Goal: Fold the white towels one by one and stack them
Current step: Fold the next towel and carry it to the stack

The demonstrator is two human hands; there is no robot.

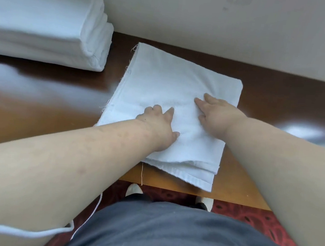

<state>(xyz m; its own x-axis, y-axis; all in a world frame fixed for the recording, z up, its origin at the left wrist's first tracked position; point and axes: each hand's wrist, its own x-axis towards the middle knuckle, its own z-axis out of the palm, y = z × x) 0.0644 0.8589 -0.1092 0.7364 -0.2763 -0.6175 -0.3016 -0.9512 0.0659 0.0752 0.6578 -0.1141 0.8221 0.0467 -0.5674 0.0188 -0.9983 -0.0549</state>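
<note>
A folded white towel lies flat on the brown wooden table, its near layered edge reaching the table's front edge. My left hand presses on the towel's near middle, fingers spread. My right hand presses flat on the towel just to the right, fingers pointing to the far left. A stack of folded white towels stands at the far left of the table, apart from the flat towel.
A pale wall runs along the table's far edge. The table's front edge is close to my body. Below it lie red patterned carpet and my shoes. A white cord hangs near my left arm.
</note>
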